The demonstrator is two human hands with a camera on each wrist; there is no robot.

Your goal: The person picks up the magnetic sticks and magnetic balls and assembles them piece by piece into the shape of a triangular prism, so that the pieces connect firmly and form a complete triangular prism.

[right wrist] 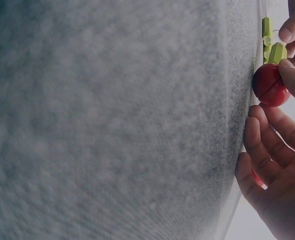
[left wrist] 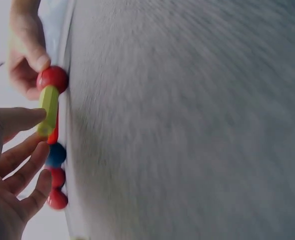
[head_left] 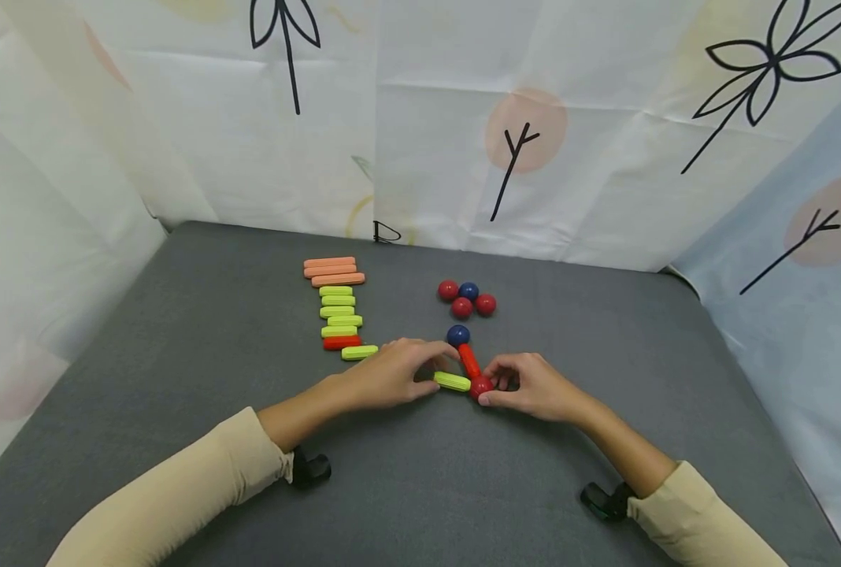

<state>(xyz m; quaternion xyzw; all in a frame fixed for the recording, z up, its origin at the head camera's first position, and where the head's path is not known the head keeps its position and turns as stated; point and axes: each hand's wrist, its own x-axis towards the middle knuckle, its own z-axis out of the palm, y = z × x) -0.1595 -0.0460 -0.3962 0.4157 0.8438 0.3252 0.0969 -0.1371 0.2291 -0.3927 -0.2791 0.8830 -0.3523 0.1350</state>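
Note:
My right hand (head_left: 534, 387) pinches a red ball (head_left: 481, 387) between thumb and fingers. A yellow-green ribbed stick (head_left: 452, 382) meets this ball on its left side. My left hand (head_left: 401, 370) has its thumb and a fingertip at the stick's far end, its other fingers spread, as the left wrist view shows. From the same red ball a red stick (head_left: 469, 361) runs up to a blue ball (head_left: 458, 335), so the two sticks form an angle. In the right wrist view the red ball (right wrist: 270, 85) shows a seam line.
Beyond the blue ball sit several loose balls, red (head_left: 461, 307) and blue (head_left: 468, 291). Left of them lies a column of sticks: orange (head_left: 338, 279), yellow-green (head_left: 338, 312) and one red (head_left: 342, 342). A grey tabletop (head_left: 392, 488) is bordered by printed white cloth (head_left: 435, 157).

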